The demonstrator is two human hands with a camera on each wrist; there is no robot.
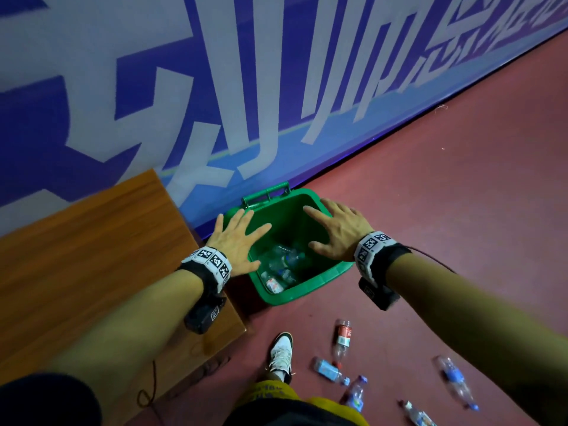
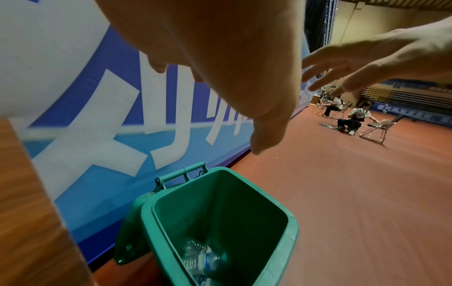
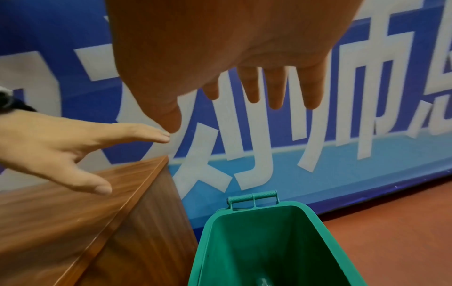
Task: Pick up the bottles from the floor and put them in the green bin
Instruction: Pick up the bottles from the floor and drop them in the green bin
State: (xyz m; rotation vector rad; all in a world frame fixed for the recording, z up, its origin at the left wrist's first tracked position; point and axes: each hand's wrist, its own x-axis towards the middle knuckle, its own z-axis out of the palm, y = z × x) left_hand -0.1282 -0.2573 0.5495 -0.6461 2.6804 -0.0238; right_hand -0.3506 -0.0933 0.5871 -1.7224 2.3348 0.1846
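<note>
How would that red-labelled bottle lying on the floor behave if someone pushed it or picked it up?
The red-labelled bottle lies on its side on the smooth floor, so a sideways push would probably roll it. It looks like clear, thin plastic and seems empty, so it is likely light and may crumple a little under a firm grip. Both hands, left hand and right hand, are open above the green bin.

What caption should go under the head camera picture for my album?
Both open hands, left hand and right hand, above the green bin holding bottles.
</note>
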